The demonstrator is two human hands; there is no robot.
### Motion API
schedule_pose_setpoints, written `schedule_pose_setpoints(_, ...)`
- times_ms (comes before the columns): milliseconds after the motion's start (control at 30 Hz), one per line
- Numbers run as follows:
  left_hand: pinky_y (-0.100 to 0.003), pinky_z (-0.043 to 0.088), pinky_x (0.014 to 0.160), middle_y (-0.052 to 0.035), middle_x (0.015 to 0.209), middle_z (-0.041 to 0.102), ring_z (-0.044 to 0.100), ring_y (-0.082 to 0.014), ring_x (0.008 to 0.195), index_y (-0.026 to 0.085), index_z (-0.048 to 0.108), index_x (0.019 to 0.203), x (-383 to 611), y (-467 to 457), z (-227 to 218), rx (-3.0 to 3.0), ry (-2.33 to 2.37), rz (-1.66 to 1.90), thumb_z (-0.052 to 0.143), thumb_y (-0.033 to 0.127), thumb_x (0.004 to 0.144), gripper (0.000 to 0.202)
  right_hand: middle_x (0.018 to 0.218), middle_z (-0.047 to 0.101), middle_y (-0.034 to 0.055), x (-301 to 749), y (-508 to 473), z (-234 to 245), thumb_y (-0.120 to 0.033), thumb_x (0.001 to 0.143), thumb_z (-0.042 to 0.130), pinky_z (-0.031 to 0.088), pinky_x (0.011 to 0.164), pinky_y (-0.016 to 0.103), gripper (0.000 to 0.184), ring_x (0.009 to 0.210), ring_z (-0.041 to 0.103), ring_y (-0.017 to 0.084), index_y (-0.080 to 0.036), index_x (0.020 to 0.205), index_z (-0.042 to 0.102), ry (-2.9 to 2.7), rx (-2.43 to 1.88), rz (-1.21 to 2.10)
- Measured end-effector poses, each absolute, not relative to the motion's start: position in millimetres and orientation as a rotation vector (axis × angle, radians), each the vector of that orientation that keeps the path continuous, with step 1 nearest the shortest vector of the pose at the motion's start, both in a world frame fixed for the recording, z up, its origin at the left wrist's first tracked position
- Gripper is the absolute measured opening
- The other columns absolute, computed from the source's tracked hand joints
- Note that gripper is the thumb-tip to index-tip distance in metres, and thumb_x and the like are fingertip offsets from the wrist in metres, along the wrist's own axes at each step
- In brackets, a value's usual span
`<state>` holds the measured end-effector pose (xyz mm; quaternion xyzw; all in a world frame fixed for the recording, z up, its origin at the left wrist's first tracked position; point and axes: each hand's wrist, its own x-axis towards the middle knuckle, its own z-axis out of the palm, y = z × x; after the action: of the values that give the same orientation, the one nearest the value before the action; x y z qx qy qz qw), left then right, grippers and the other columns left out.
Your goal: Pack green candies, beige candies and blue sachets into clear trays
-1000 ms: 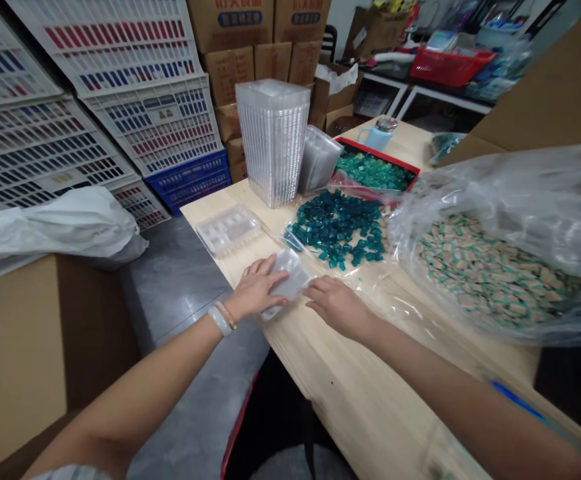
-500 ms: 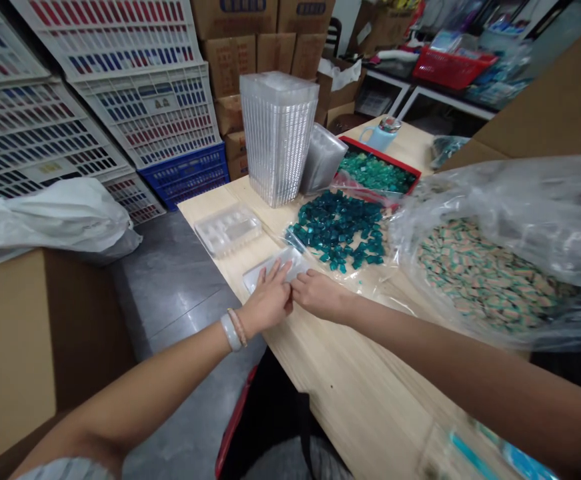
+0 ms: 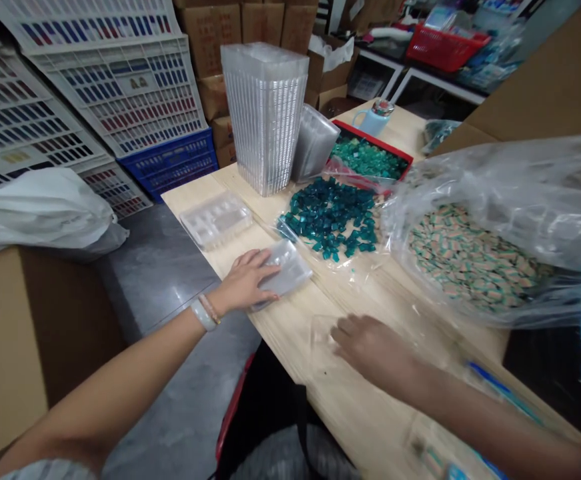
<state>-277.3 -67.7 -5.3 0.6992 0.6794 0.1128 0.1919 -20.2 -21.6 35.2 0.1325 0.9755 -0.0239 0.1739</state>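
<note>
My left hand lies with its fingers spread on a clear plastic tray near the table's edge. To the right, my right hand is curled and slightly blurred, its fingertips on a thin clear plastic piece just above or on the wood; which of the two I cannot tell. Another clear moulded tray sits beyond my left hand. Dark teal translucent pieces are spread on plastic film ahead of my hands.
A tall stack of clear trays stands at the back of the table. Behind the teal pieces is a red-rimmed tray of green pieces. A plastic bag of small striped pieces lies right. A cardboard box is left.
My right hand has moved away from my left, toward the lower right, with a thin clear plastic piece. My left hand stays on the tray, fingers spread wider.
</note>
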Motion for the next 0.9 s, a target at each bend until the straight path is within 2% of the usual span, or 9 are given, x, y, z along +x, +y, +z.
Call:
schedule_pose_setpoints(67, -0.046, 0.022, 0.098, -0.0038, 0.136, 0.030, 0.022, -0.0305, 0.123, 0.031, 0.047, 0.117, -279.6, -66.7, -4.6, 1.983, 1.906, 0.319, 0.056, 0.057, 0.064, 0.060, 0.082, 0.058, 0.0053, -60.0, -1.8, 37.9, -0.022, 0.081, 0.048, 0.036, 0.067, 0.029, 0.011, 0.080, 0.051, 0.018, -0.017, 0.084, 0.057, 2.930, 0.367, -0.137)
schedule_pose_setpoints(167, -0.044, 0.022, 0.098, -0.0039, 0.136, 0.030, 0.023, -0.0291, 0.122, 0.032, 0.046, 0.118, -282.9, -68.1, -2.1, 2.009, 1.900, 0.312, 0.054, 0.058, 0.065, 0.060, 0.086, 0.057, 0.0058, -104.0, 21.8, 26.1, -0.023, 0.083, 0.045, 0.036, 0.073, 0.029, 0.016, 0.087, 0.048, 0.018, -0.016, 0.085, 0.059, 3.043, 0.280, -0.236)
schedule_pose_setpoints(333, -0.044, 0.021, 0.098, -0.0043, 0.136, 0.029, 0.023, -0.0287, 0.122, 0.032, 0.044, 0.120, -284.1, -68.5, -6.2, 2.035, 1.884, 0.315, 0.052, 0.059, 0.066, 0.060, 0.079, 0.057, 0.0054, -117.1, 37.6, 0.2, -0.020, 0.084, 0.043, 0.038, 0.072, 0.028, 0.022, 0.081, 0.048, 0.016, -0.015, 0.074, 0.062, 3.040, 0.152, -0.375)
schedule_pose_setpoints(500, -0.043, 0.021, 0.098, -0.0047, 0.135, 0.030, 0.023, -0.0284, 0.121, 0.033, 0.044, 0.120, -285.3, -68.0, -7.3, 2.030, 1.868, 0.329, 0.052, 0.057, 0.068, 0.058, 0.078, 0.059, 0.0052, -118.8, 41.6, 7.7, -0.018, 0.082, 0.045, 0.041, 0.071, 0.026, 0.021, 0.081, 0.050, 0.015, -0.015, 0.075, 0.064, 3.008, 0.136, -0.490)
schedule_pose_setpoints(633, -0.044, 0.020, 0.098, -0.0029, 0.137, 0.027, 0.021, -0.0288, 0.121, 0.034, 0.044, 0.120, -285.0, -68.8, -3.1, 2.000, 1.876, 0.311, 0.054, 0.052, 0.069, 0.056, 0.078, 0.060, 0.0060, -124.1, 40.5, 14.4, -0.013, 0.080, 0.044, 0.042, 0.069, 0.026, 0.021, 0.081, 0.051, 0.016, -0.014, 0.075, 0.064, 2.949, 0.075, -0.301)
schedule_pose_setpoints(767, -0.044, 0.020, 0.098, -0.0019, 0.137, 0.027, 0.021, -0.0289, 0.122, 0.033, 0.045, 0.119, -279.3, -69.0, -1.7, 1.960, 1.910, 0.286, 0.057, 0.049, 0.066, 0.056, 0.088, 0.060, 0.0118, -126.6, 28.1, 15.6, -0.007, 0.076, 0.043, 0.043, 0.062, 0.028, 0.022, 0.078, 0.054, 0.020, -0.010, 0.086, 0.062, 2.848, -0.052, 0.019)
schedule_pose_setpoints(900, -0.046, 0.020, 0.098, -0.0043, 0.135, 0.028, 0.022, -0.0312, 0.121, 0.030, 0.046, 0.118, -273.3, -66.9, -5.0, 1.955, 1.963, 0.302, 0.060, 0.045, 0.063, 0.058, 0.089, 0.060, 0.0162, -139.1, 14.9, 12.8, -0.007, 0.077, 0.040, 0.042, 0.057, 0.027, 0.025, 0.075, 0.056, 0.021, -0.007, 0.089, 0.062, 2.830, -0.022, 0.100)
